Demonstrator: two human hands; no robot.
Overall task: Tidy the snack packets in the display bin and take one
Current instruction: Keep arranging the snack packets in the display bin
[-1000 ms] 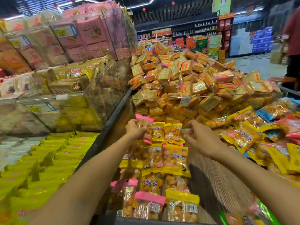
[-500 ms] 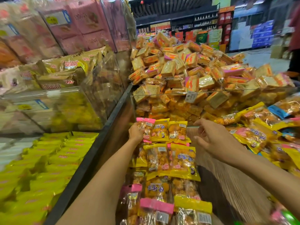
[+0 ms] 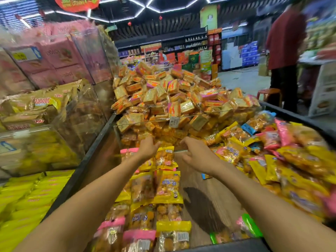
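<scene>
Light, crinkly, slippery snack packets [image 3: 168, 186], rowed along the bin's [image 3: 101, 140] left side. Best pinched by the flat sealed top edge. Left hand [image 3: 148, 148] pressed on far row, grip unclear; right hand [image 3: 197, 155] loosely apart, empty.

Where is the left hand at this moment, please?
In the head view, the left hand is centre-left, on the far row of packets, near the clear divider.

yellow and pink-topped snack packets [image 3: 168, 186], orange-gold wrapped packs [image 3: 163, 95] heaped behind, pale pink boxes [image 3: 60, 59], wood-grain bin floor [image 3: 205, 202].
</scene>
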